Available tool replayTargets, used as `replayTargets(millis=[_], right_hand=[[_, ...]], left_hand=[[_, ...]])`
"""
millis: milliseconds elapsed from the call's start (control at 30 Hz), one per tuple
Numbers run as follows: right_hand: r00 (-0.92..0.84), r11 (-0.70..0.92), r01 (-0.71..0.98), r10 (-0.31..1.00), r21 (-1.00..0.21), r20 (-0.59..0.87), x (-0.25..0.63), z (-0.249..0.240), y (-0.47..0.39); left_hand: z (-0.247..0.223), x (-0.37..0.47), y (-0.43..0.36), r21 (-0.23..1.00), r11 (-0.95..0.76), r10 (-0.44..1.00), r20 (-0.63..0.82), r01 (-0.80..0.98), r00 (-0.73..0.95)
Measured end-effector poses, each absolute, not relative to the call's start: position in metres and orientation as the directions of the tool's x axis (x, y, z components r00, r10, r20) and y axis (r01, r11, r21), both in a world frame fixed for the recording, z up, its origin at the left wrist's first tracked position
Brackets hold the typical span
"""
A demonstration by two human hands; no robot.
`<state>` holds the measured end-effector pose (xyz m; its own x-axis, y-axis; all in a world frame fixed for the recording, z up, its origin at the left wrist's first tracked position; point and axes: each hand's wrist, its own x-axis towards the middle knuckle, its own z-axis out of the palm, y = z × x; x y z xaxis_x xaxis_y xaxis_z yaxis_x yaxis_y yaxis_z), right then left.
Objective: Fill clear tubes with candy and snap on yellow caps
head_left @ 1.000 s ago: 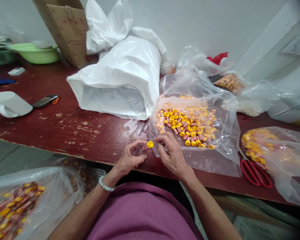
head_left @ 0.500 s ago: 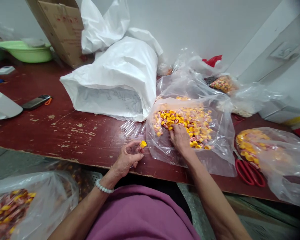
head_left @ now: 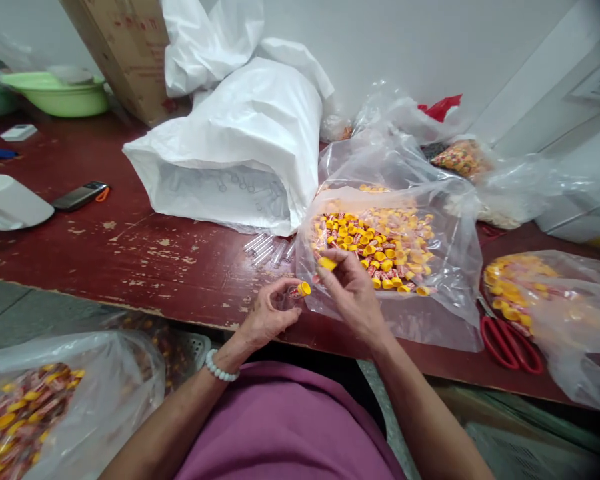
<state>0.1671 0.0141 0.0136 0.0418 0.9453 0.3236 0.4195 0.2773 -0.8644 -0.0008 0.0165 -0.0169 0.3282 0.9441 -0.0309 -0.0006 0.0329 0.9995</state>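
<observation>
My left hand is closed around a small clear tube with a yellow cap and red print at its upper end. Just right of it, my right hand pinches a loose yellow cap between thumb and fingers, over the near edge of a clear plastic bag. Inside that bag lies a heap of yellow caps with red-printed pieces. Several empty clear tubes rest on the table behind my left hand, by the mouth of a white sack that holds more of them.
Red-handled scissors lie at the right, beside another bag of yellow caps. A phone-like device and a white scoop-like container are at the left. Below the table's front edge is an open bag of yellow-capped pieces.
My right hand has come out of the heap, toward me and left, with a yellow cap in its fingers. My left hand still holds its tube, and the view has shifted slightly.
</observation>
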Motion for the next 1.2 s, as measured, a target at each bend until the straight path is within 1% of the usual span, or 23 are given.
replayTargets(millis=[67,200,333,433,500,600,667,700,733,767,833,900,967,1033,1100,1200], right_hand=[[-0.015,0.353,0.418,0.924,-0.837,0.382,0.152,0.016,-0.001],[-0.112,0.461,0.528,0.87,-0.713,0.479,0.145,0.016,-0.01],[-0.106,0.472,0.565,0.855,-0.677,0.507,0.154,0.016,-0.009],[-0.213,0.516,0.635,0.832,-0.575,0.512,0.153,0.013,-0.013],[-0.288,0.534,0.664,0.829,-0.524,0.479,0.15,0.011,-0.017],[-0.3,0.531,0.663,0.834,-0.528,0.462,0.153,0.008,-0.015],[-0.199,0.478,0.687,0.849,-0.548,0.49,0.166,0.005,-0.005],[-0.116,0.416,0.727,0.859,-0.546,0.499,0.177,0.002,0.002],[-0.022,0.321,0.787,0.869,-0.527,0.495,0.189,-0.001,0.01],[0.065,0.2,0.852,0.876,-0.484,0.477,0.203,-0.004,0.018],[0.175,-0.054,0.951,0.905,-0.303,0.387,0.228,-0.011,0.033],[0.225,-0.201,0.973,0.931,-0.11,0.288,0.245,-0.017,0.044],[0.232,-0.24,0.971,0.945,0.008,0.229,0.251,-0.019,0.051],[0.233,-0.251,0.966,0.951,0.065,0.203,0.25,-0.018,0.055],[0.239,-0.259,0.961,0.953,0.092,0.188,0.247,-0.017,0.059],[0.227,-0.25,0.963,0.955,0.1,0.193,0.245,-0.019,0.063]], left_hand=[[-0.018,0.001,0.017,1.0,0.002,0.937,0.002,-0.009,0.348],[-0.02,0.002,0.018,0.999,-0.031,0.929,0.039,-0.03,0.369],[-0.021,0.0,0.018,0.998,-0.027,0.94,0.044,-0.053,0.337],[-0.024,-0.001,0.017,0.998,-0.013,0.93,0.036,-0.066,0.365],[-0.026,-0.001,0.016,0.997,0.019,0.926,0.012,-0.077,0.378],[-0.025,0.0,0.016,0.995,0.083,0.929,-0.054,-0.062,0.366],[-0.023,0.0,0.017,0.992,0.123,0.928,-0.108,-0.02,0.357],[-0.022,0.0,0.018,0.99,0.144,0.926,-0.134,-0.001,0.352],[-0.021,0.0,0.019,0.987,0.161,0.926,-0.155,0.013,0.345],[-0.02,0.0,0.02,0.985,0.171,0.926,-0.168,0.021,0.338],[-0.021,-0.001,0.021,0.984,0.177,0.929,-0.177,0.032,0.325],[-0.025,0.0,0.022,0.985,0.172,0.931,-0.171,0.026,0.322],[-0.029,0.002,0.021,0.987,0.16,0.93,-0.152,0.005,0.335],[-0.031,0.005,0.021,0.99,0.142,0.93,-0.128,-0.016,0.343],[-0.029,0.006,0.02,0.993,0.117,0.935,-0.108,-0.007,0.338],[-0.025,0.006,0.02,0.996,0.074,0.944,-0.083,0.041,0.319]])
